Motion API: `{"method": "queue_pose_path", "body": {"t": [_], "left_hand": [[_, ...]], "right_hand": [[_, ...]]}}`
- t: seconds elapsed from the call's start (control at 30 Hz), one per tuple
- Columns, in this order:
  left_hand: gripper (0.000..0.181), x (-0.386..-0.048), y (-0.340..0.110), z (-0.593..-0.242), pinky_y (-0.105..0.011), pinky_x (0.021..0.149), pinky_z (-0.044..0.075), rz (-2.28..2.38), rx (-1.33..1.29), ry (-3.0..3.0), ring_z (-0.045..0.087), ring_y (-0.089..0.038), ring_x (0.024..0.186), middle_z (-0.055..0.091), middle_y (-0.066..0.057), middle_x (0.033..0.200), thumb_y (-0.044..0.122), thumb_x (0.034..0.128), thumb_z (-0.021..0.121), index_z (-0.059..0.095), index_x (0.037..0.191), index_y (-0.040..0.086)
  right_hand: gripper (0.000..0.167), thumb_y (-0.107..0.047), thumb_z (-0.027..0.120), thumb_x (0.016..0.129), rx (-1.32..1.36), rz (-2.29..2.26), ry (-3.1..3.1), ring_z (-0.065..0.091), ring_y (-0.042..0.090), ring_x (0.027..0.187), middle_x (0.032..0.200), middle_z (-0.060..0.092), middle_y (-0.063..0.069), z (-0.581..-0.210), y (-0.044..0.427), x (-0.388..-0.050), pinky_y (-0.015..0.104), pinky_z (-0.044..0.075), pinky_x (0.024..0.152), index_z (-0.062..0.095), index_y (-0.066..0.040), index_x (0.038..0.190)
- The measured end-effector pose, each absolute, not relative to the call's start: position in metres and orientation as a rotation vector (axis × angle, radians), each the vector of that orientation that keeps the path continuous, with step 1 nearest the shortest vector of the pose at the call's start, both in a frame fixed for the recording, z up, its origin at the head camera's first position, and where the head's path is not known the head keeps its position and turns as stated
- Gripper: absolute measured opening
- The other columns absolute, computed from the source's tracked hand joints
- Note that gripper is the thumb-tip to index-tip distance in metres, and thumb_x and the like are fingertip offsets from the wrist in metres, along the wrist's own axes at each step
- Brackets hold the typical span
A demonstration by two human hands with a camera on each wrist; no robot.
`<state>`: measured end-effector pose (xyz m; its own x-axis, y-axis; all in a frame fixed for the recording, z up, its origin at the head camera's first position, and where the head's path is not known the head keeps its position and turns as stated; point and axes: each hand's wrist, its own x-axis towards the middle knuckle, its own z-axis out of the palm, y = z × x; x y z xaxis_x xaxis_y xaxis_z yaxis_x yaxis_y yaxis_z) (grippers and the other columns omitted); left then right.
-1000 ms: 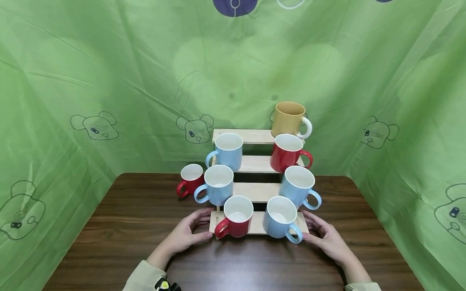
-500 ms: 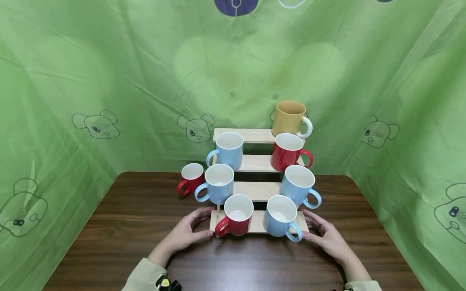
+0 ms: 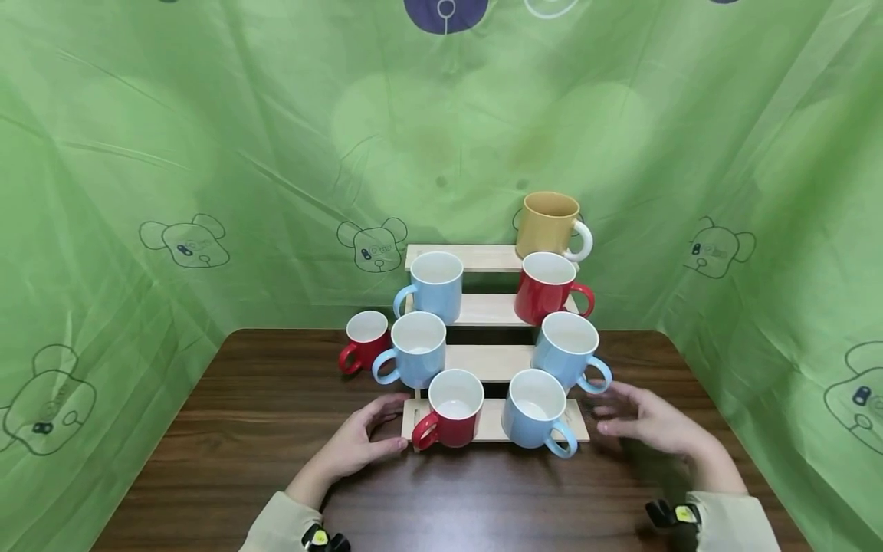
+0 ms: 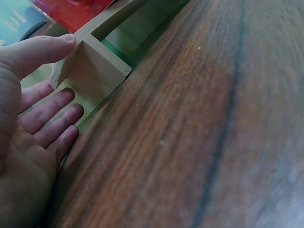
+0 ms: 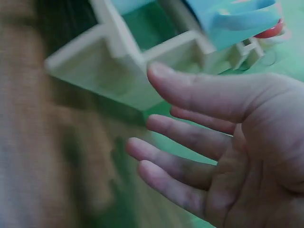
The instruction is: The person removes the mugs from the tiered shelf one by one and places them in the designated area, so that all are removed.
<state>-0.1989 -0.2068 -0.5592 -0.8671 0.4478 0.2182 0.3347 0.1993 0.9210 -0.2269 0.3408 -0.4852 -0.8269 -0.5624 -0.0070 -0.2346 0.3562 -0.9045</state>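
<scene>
A stepped wooden rack (image 3: 490, 362) stands on the table with mugs on its tiers. My left hand (image 3: 357, 438) is at the left end of the lowest tier, its thumb and index finger holding the plank end (image 4: 97, 61); its other fingers extend beside it. On that tier are a red mug (image 3: 457, 420) and a light-blue mug (image 3: 533, 418). My right hand (image 3: 655, 422) is just off the rack's right end, fingers loosely spread, holding nothing. In the right wrist view a gap shows between most fingers and the rack's end (image 5: 109, 71).
Higher up are light-blue mugs (image 3: 419, 356) (image 3: 566, 356) (image 3: 441, 295), a red mug (image 3: 538, 295) and a tan mug (image 3: 545, 226) with a white handle. A small red mug (image 3: 369, 349) stands on the table (image 3: 276, 399) left of the rack. Green cloth (image 3: 276, 153) hangs around.
My right hand has let go of the rack's right end and moved outward to the right. My left hand stays at the left end. The mugs keep their places on the rack.
</scene>
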Motion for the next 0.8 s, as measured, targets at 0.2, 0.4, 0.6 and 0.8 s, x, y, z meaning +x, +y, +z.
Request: {"method": "queue_pose_path", "body": {"t": [0.2,0.4,0.6,0.8], "left_hand": [[0.069,-0.199,-0.207,-0.559,-0.035,0.12,0.049,1.766,0.773,2.366,0.06,-0.028,0.141,0.063,-0.012,0.153,0.015,0.0975,0.085,0.052,0.158,0.01],[0.069,-0.199,-0.209,-0.559,-0.037,0.121,0.049,1.784,0.796,2.356,0.06,-0.029,0.141,0.063,-0.014,0.152,0.012,0.097,0.085,0.052,0.157,0.005],[0.069,-0.199,-0.207,-0.559,-0.039,0.12,0.049,1.786,0.812,2.356,0.061,-0.03,0.14,0.065,-0.013,0.15,0.011,0.0969,0.085,0.052,0.157,0.002],[0.069,-0.201,-0.205,-0.56,-0.041,0.121,0.049,1.794,0.824,2.346,0.062,-0.029,0.139,0.066,-0.014,0.148,0.01,0.0965,0.085,0.052,0.156,-0.001]], "right_hand": [[0.051,-0.018,0.076,0.105,-0.639,-1.169,2.791,0.072,0.02,0.117,0.135,0.073,0.02,-0.433,0.344,-0.248,0.026,0.061,0.09,0.06,0.002,0.149],[0.053,-0.029,0.072,0.109,-0.501,-1.151,2.894,0.066,0.014,0.12,0.142,0.069,0.021,-0.39,0.335,-0.268,0.021,0.059,0.088,0.059,-0.002,0.152],[0.05,-0.034,0.072,0.109,-0.544,-1.094,3.121,0.071,0.022,0.114,0.137,0.072,0.019,-0.359,0.316,-0.282,0.011,0.051,0.083,0.062,-0.005,0.149],[0.052,-0.036,0.07,0.109,-0.558,-1.075,3.204,0.069,0.038,0.122,0.139,0.071,0.02,-0.33,0.3,-0.292,0.008,0.048,0.082,0.06,-0.005,0.15]]}}
